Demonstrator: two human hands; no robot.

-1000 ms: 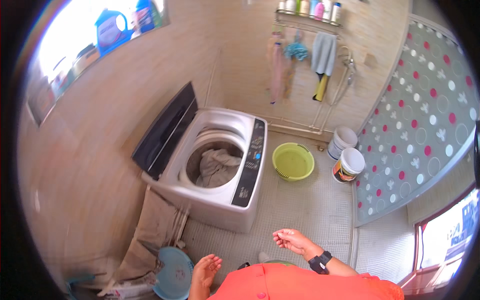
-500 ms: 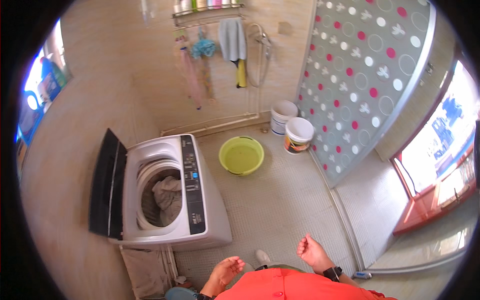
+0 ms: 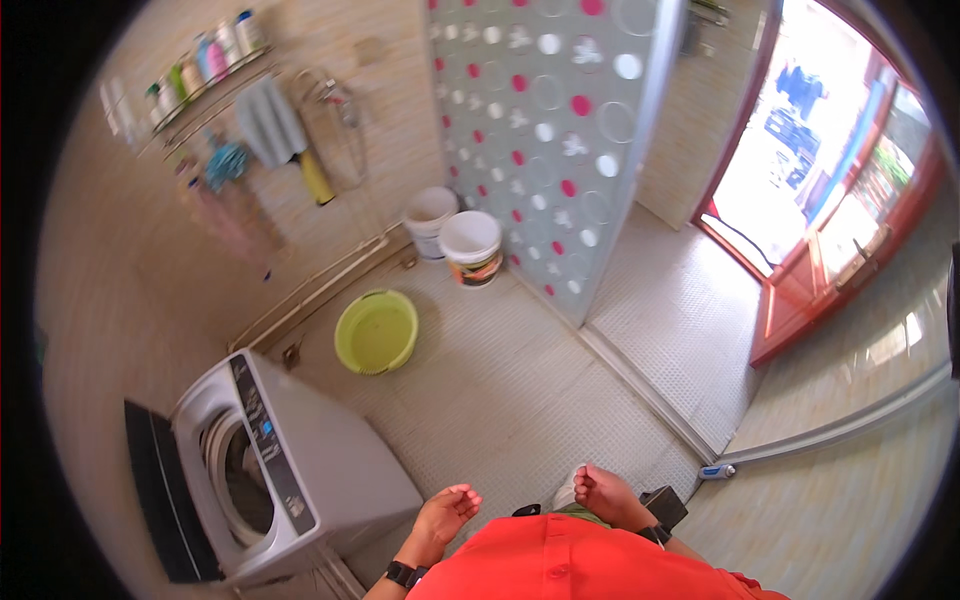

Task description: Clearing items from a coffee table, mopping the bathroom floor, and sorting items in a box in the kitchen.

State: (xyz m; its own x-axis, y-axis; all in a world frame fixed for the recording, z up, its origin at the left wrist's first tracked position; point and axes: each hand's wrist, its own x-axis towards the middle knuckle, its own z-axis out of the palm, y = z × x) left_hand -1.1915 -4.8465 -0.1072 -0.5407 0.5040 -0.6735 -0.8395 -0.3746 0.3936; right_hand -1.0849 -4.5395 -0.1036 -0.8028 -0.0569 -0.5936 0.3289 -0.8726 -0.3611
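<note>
Both hands empty, held low in front of the orange shirt.

Left hand (image 3: 447,508) loosely curled, gripping nothing; right hand (image 3: 603,494) half-closed, also empty. Grey top-loading washing machine (image 3: 280,470), lid up, stands just left of the left hand, the nearer one; long axis runs away toward the wall. Lime-green round plastic basin (image 3: 376,331) beyond the washer, white buckets (image 3: 470,246) farther.

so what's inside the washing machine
The washing machine has its lid open, showing the dark drum opening. From this angle only the rim and the drum's inner wall show; whatever lies at the bottom is hidden.
</note>
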